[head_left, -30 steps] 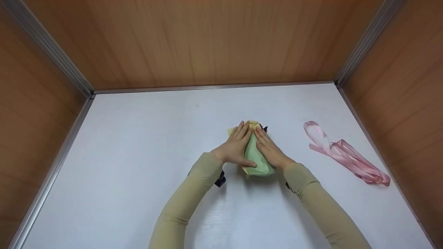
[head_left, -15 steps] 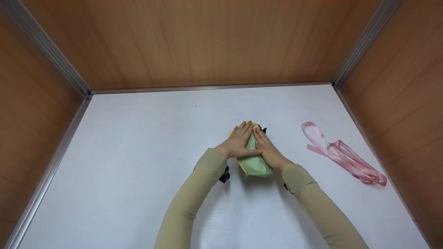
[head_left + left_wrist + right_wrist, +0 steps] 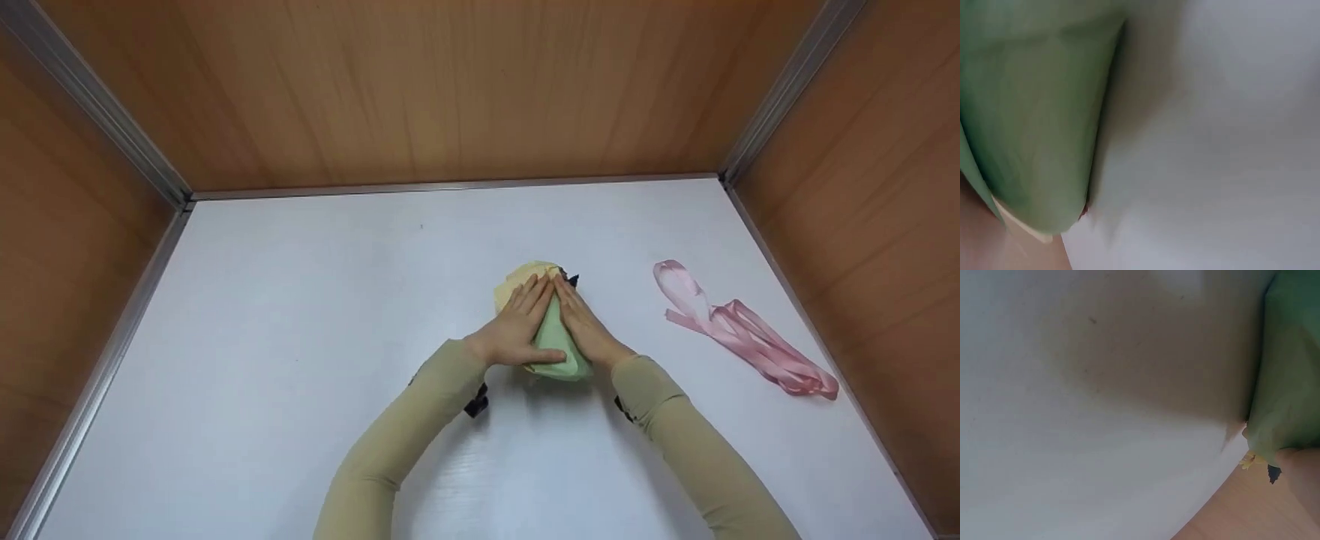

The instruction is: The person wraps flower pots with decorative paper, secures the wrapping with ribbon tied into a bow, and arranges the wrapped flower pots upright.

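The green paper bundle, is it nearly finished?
Looks done: the green paper bundle has a folded, tapering shape. In hand: the left hand and right hand press on it. Left to do, perhaps: pale yellow paper sticks out at its far end, and the shiny pink ribbon lies apart.

So the bundle [image 3: 556, 326] was done up in pale green paper, kinda creased, with a flap of yellow paper [image 3: 510, 286] fanning out at the far end. A dark jagged bit [image 3: 574, 280] poked out there too. It lay lengthwise on the white counter [image 3: 300, 300], wider near end toward the person, left grip [image 3: 517, 331] and right grip [image 3: 588, 330] resting along it.
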Available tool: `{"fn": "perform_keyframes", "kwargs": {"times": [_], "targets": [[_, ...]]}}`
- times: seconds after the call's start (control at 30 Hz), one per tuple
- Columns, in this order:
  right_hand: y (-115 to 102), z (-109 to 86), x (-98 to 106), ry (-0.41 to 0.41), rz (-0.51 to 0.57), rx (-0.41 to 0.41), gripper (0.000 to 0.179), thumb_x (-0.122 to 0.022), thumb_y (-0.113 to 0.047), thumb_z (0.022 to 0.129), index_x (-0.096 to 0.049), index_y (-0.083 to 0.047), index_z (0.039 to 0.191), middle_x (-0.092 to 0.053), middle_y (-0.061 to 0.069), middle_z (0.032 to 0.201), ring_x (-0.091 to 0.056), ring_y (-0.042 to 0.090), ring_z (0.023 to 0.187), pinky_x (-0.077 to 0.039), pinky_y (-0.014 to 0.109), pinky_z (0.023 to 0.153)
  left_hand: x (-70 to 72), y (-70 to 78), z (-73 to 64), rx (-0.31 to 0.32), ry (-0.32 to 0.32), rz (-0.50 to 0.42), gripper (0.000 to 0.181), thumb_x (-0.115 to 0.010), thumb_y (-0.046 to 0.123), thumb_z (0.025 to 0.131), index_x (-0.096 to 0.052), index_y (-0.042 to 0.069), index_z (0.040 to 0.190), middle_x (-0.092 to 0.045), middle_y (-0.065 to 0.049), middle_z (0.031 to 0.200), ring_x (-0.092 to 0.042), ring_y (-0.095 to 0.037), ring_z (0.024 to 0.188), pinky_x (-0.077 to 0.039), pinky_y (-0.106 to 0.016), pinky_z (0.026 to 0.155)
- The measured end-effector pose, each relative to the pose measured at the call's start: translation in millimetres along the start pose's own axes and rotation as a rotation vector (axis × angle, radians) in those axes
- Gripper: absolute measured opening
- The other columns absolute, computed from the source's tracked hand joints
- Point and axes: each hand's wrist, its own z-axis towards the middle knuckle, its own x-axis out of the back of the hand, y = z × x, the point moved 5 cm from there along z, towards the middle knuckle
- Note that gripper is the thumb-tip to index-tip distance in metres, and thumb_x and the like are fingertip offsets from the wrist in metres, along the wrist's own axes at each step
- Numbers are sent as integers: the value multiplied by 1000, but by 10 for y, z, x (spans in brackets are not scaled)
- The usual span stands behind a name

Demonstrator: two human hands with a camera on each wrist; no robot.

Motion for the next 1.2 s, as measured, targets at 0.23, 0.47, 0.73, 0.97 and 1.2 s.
{"fn": "perform_keyframes", "kwargs": {"times": [0.23,0.47,0.73,0.97,1.2], "targets": [[-49,4,36,44,0,4,54,-18,-32,105,-5,-9,152,0,7,160,4,25,147,1,48,117,-136,72,-138,-30,70,-15,115,-66,57,80,4,0,150,15,-15,157,14,-27,146,-3,-39,119],[-89,16,-21,77,-43,-12,58,-25,-36,104,-7,-10,152,-2,7,160,2,27,147,-2,50,117,-181,47,-158,23,144,50,107,-69,48,82,-4,-1,150,8,-18,158,6,-28,146,-5,-38,119],[-168,41,-70,124,-145,3,64,-39,-39,101,-14,-8,152,-7,8,160,-2,29,147,-5,47,118,-185,32,-219,58,195,47,95,-66,39,87,-7,0,151,4,-19,158,1,-30,147,-9,-38,119],[-170,14,-120,169,-149,22,65,-43,-39,100,-19,-6,150,-12,9,159,-5,28,147,-6,46,118,-245,-3,-254,104,236,53,92,-67,38,86,-13,2,151,-2,-16,159,-5,-28,147,-14,-37,118],[-69,-61,-55,-57,-160,86,93,-65,-46,86,-9,-13,153,-3,7,160,5,31,146,-4,58,114,-293,10,-298,96,254,37,94,-70,40,84,-15,3,150,-5,-16,158,-8,-30,146,-17,-39,117]]}}
